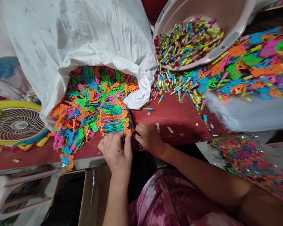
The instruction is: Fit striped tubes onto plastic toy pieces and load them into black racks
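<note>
My left hand (116, 149) is closed, its curled fingers at the near end of a neat row of bright plastic pieces (112, 116). These orange, blue, green and pink pieces lie side by side, with round orange ends along the right. Just right of the row's near end, my right hand (149, 138) is closed too, fingers bent and close to the left thumb. What either set of fingertips pinches is hidden or too small to name. Behind and left of the row spreads a loose heap of similar plastic pieces (85, 103), spilling from a white sack (108, 34).
A pink basin (238, 18) tilts at the back right, with small striped tubes (188, 40) in it and spilled before it. More plastic pieces (250, 69) lie on clear plastic bags (238, 113) at right. A yellow fan (19, 124) stands left on the red table (174, 116).
</note>
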`<state>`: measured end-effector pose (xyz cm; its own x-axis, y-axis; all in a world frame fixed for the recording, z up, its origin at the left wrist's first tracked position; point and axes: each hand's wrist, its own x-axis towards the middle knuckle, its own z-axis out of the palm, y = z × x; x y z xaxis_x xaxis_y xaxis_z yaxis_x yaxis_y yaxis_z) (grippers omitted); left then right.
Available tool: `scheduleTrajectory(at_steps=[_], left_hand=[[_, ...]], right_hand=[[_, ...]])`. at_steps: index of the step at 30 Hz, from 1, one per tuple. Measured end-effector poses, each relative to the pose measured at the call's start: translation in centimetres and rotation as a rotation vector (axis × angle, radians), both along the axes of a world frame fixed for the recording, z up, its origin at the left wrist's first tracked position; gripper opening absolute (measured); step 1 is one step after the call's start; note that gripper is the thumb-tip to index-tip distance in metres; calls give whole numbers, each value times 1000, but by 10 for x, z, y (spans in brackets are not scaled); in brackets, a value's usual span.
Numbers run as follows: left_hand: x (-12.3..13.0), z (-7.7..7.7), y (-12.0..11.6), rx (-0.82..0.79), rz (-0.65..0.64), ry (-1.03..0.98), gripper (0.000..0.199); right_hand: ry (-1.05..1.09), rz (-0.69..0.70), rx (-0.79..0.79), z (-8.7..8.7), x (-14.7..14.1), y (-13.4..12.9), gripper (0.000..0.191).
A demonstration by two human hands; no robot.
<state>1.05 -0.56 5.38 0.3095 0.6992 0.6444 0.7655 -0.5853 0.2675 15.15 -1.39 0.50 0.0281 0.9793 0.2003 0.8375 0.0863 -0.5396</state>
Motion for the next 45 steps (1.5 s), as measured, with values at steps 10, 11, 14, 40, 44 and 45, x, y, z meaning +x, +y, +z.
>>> scheduleTrajectory(at_steps=[10,11,14,40,44,45], left_hand=[[2,3,-7,14,79,-66,33],[3,5,-9,38,82,-92,36],[5,11,-8,105,39,-103,29],[-29,-22,-15,122,266,-478,42],[-45,-61,-13,-376,267,-683,50],[-47,-71,-10,-437,238,-666,52]], right_hand=[[0,9,66,-6,0,-6,7],[2,12,77,-5,0,-7,10],[-30,-9,97,-1,-1,-6,19],[-83,-129,128,6,70,-8,16],[-158,-427,183,20,163,-5,17],[-196,-517,197,23,184,-7,19]])
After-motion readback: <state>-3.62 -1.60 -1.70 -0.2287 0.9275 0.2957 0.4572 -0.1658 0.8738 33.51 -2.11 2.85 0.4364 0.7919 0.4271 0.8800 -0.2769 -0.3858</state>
